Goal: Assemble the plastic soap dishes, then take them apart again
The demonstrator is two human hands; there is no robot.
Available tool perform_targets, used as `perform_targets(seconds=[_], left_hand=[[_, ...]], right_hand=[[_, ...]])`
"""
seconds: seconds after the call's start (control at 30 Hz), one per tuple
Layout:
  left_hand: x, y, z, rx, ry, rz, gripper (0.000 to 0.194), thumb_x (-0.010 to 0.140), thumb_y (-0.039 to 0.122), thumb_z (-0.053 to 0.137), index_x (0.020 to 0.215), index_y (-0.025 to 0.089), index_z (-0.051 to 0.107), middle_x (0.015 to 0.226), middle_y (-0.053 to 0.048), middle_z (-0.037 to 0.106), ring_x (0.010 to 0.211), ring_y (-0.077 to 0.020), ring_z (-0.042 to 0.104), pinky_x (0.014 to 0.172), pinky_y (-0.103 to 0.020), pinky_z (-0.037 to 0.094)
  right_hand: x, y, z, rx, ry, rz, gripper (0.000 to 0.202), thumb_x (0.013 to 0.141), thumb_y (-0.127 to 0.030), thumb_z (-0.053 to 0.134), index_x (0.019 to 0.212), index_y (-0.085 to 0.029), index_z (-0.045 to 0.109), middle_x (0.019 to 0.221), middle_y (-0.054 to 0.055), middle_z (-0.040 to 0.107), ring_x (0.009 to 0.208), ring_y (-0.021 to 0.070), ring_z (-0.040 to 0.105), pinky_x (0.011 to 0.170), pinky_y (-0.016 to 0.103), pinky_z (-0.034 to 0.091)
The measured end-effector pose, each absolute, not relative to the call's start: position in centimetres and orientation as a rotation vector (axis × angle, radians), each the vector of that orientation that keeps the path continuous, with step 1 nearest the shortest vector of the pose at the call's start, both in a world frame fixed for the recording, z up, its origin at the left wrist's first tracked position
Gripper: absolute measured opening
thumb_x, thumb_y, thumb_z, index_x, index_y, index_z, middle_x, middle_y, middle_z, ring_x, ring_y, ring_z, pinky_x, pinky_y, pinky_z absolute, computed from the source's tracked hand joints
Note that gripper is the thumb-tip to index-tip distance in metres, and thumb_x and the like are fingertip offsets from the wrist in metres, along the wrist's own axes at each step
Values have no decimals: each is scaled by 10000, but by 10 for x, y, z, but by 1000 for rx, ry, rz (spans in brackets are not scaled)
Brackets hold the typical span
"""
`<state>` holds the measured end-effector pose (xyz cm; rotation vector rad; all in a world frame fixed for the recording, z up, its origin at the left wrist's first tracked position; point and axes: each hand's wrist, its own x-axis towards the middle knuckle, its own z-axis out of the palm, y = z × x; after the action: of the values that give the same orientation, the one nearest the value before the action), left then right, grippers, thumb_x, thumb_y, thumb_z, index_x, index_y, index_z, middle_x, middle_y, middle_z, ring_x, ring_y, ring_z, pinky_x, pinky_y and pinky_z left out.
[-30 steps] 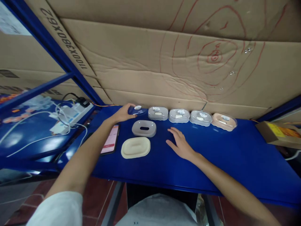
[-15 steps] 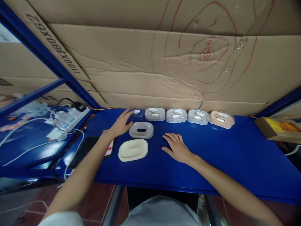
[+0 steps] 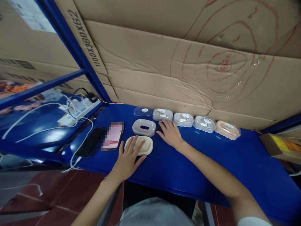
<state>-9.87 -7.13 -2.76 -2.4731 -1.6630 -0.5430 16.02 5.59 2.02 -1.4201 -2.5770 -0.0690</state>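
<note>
My left hand [image 3: 130, 155] lies with spread fingers over a cream oval tray [image 3: 147, 145], covering part of it; whether the fingertips touch it I cannot tell. Just behind sits a pale grey oval piece [image 3: 151, 127] with a long slot in its middle. My right hand [image 3: 171, 134] is open, palm down, its fingers pointing at the front of a grey oval box [image 3: 162, 114] with a clear cover. A loose clear lid [image 3: 141, 112] with a round sticker lies left of that box. Two more grey boxes [image 3: 183, 119] [image 3: 204, 124] and a peach box [image 3: 227, 130] continue the row.
Left of the tray lie a phone [image 3: 114, 136] with a pink screen and a black flat device [image 3: 90, 142]. A power strip [image 3: 78, 111] with white cables is farther left. Cardboard [image 3: 145, 62] walls the back; a small carton [image 3: 279, 147] stands at the right.
My left hand has come from beside the clear lid toward me, over the cream tray. My right hand has moved forward and left to the grey boxes. The view has turned left.
</note>
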Motion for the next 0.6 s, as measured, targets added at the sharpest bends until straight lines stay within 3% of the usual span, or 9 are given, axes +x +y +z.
perform_targets(seconds=[0.17, 0.37, 0.5, 0.6], left_hand=[[-97, -57, -26, -2406, -1630, -663, 496, 1114, 351, 502, 1594, 228, 531, 1742, -221, 380, 1604, -446, 384, 1243, -736, 305], [-99, -60, -18, -2395, -1664, -868, 425, 1079, 302, 573, 1501, 244, 571, 1678, -211, 459, 1557, -404, 451, 1225, -646, 389], [-104, -58, -12, -2449, -1645, -1055, 424, 1069, 282, 591, 1492, 270, 552, 1615, -183, 520, 1475, -352, 530, 1181, -565, 461], [-97, -45, -10, -2474, -1649, -991, 444, 1064, 324, 602, 1501, 254, 568, 1615, -193, 527, 1496, -374, 513, 1214, -606, 416]], right_hand=[[163, 112, 46, -1571, -2528, -161, 688, 1093, -407, 528, 1690, -98, 380, 1788, 252, 282, 1638, 415, 297, 1313, 566, 233], [163, 149, 60, -1698, -2623, 1, 1048, 866, -464, 853, 1724, -209, 308, 1682, 228, 476, 1508, 419, 468, 1203, 538, 380], [165, 155, 58, -1798, -2613, 105, 1156, 788, -590, 888, 1711, -179, 326, 1551, 268, 580, 1451, 455, 515, 1183, 567, 358], [166, 153, 53, -1825, -2578, 157, 1135, 806, -596, 865, 1716, -210, 307, 1572, 262, 553, 1452, 438, 532, 1203, 578, 320]])
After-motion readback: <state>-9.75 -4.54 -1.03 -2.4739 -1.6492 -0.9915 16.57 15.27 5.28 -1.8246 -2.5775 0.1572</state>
